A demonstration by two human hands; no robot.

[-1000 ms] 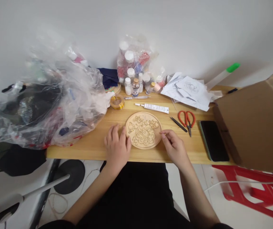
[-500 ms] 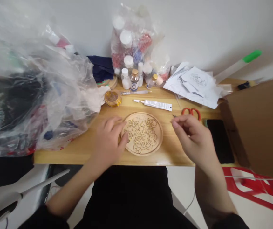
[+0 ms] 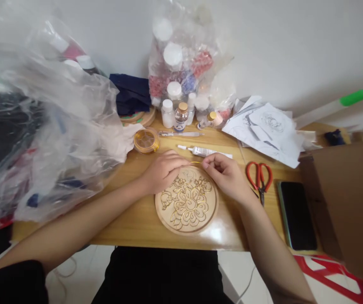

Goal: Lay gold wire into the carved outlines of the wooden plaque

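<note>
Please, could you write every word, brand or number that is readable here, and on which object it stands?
No text can be read with certainty.
White tube: printed lines, too small and blurred.
Upright bottle with tan lid: label too small.
Pen: any print is too blurred.

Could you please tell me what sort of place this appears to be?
It looks like a craft workspace, though I cannot tell whether at home or in a studio. The table holds a round board with golden flower outlines, a golden spool and a red-handled tool.
</note>
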